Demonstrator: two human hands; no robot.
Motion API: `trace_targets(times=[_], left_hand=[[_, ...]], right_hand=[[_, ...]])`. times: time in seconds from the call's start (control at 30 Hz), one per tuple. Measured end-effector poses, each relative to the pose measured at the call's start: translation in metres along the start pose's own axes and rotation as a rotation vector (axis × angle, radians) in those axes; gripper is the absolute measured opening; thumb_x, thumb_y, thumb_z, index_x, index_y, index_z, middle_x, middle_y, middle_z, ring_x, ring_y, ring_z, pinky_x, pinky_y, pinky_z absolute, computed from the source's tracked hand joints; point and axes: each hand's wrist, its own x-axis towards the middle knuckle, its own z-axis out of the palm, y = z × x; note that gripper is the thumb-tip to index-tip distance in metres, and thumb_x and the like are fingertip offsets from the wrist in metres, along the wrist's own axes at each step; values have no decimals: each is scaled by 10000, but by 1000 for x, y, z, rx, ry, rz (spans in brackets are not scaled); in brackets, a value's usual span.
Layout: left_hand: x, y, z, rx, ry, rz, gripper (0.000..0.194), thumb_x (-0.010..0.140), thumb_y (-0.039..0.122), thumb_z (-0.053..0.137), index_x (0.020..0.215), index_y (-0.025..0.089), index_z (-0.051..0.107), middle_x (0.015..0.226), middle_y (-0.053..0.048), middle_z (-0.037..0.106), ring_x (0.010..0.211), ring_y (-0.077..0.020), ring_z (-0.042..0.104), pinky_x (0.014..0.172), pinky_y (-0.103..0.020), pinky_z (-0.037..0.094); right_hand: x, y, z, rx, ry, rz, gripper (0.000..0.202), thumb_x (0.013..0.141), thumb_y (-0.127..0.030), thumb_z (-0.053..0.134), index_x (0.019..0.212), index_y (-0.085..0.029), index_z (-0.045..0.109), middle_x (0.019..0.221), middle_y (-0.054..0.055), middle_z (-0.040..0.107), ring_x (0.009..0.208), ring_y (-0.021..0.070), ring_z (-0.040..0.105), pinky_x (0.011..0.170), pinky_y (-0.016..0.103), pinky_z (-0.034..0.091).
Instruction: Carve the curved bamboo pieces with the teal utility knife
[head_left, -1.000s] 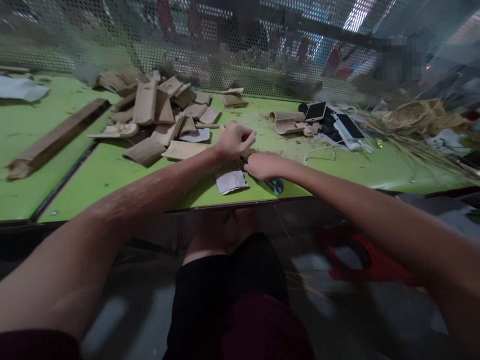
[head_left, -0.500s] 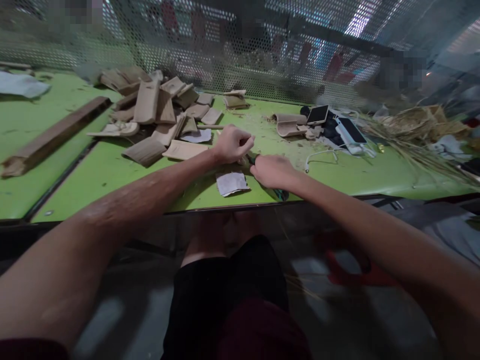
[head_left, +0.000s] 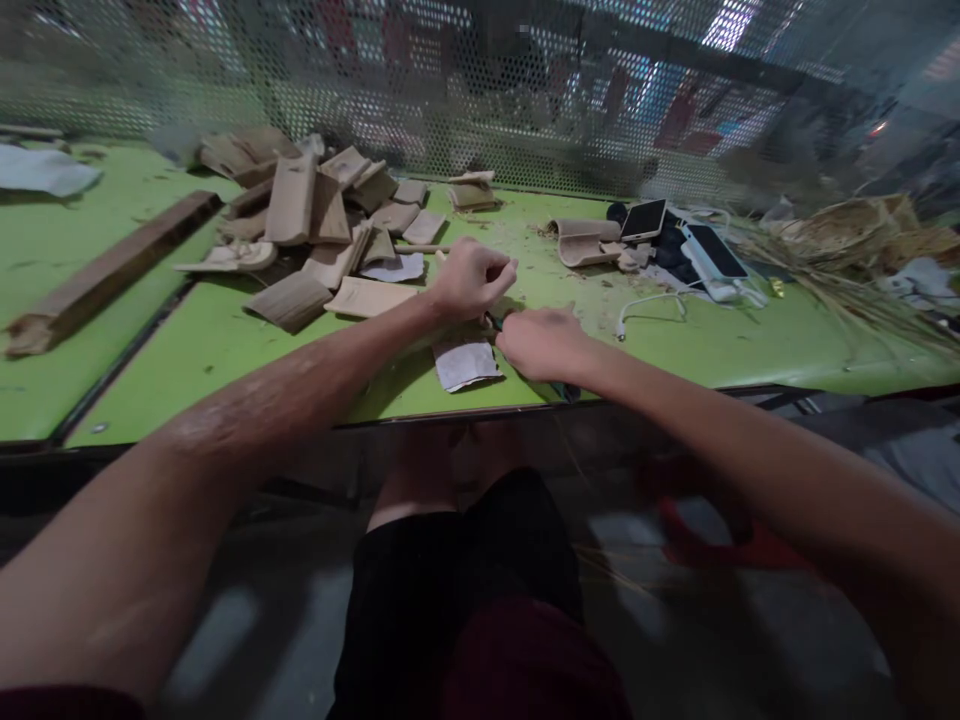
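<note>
Over the green table (head_left: 360, 385), my left hand (head_left: 474, 280) is closed, its fingers curled round something mostly hidden; a small pale tip shows by the knuckles. Just right of it and slightly nearer, my right hand (head_left: 544, 345) wraps round a dark green-handled tool (head_left: 565, 392). The handle end sticks out below the palm, and the tool's working end lies between the two hands, too small to make out. Below the left hand lies a folded piece of whitish paper (head_left: 466, 364). Curved bamboo pieces (head_left: 371, 298) lie close to my left wrist.
A heap of split bamboo pieces (head_left: 292, 205) stands at the back left, near a long wooden bar (head_left: 112, 270). Farther right are a phone (head_left: 644, 220), a white device (head_left: 714, 255) with a cable (head_left: 652, 312), and dry straw (head_left: 840, 260). A perforated metal screen (head_left: 450, 110) rises behind.
My left hand has risen very slightly, while my right hand keeps its grip on the tool almost in place. The view has turned a little; objects on the right appear shifted.
</note>
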Motion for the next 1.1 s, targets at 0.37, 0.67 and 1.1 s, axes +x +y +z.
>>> trace_targets(times=[0.37,0.67,1.1], left_hand=[[4,3,1,-3,-16,16,471,926,326,498,565,250,205,501,50,164,523,-110,186,520,-325,194],[3,5,1,-14,-66,1,466,905,314,522,549,247,229,477,44,222,521,-110,200,534,-326,223],[5,11,4,18,-111,-61,467,889,296,547,525,244,260,489,53,210,532,-108,205,562,-325,220]], right_hand=[[-1,-8,3,-44,86,39,412,912,-21,455,1203,-46,745,959,228,758,936,338,731,755,392,518],[5,9,13,78,35,114,348,972,-200,465,1095,-74,765,988,243,747,899,331,704,718,390,486],[-5,0,15,9,84,75,397,934,-72,435,1184,-65,743,982,230,743,931,334,709,754,400,493]])
